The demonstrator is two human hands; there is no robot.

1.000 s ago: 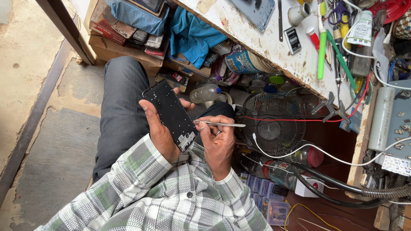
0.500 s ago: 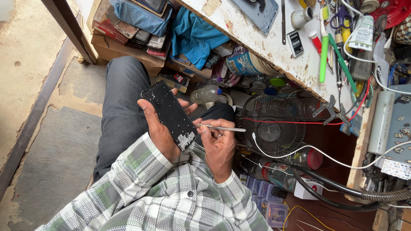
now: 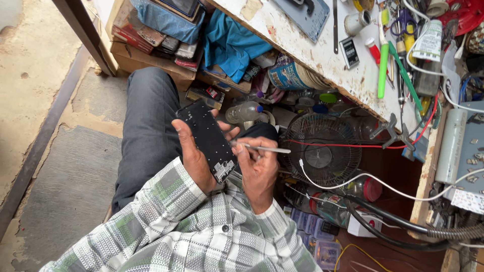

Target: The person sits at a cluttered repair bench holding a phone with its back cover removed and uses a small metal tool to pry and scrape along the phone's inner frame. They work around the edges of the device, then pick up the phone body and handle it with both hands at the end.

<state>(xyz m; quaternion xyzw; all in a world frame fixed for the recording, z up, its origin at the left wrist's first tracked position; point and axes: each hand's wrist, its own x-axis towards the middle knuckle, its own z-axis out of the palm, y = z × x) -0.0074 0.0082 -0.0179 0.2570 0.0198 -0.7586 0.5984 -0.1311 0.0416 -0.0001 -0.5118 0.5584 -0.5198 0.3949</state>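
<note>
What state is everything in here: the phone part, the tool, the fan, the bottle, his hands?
Left hand: gripping the black phone panel from its edge.
Black phone panel: bare, opened, tilted over the lap.
Right hand: pinching a thin metal tool.
Thin metal tool: tip at the panel's edge.
Small fan: blades look still.
Plastic bottle: lying on its side, capped.
</note>
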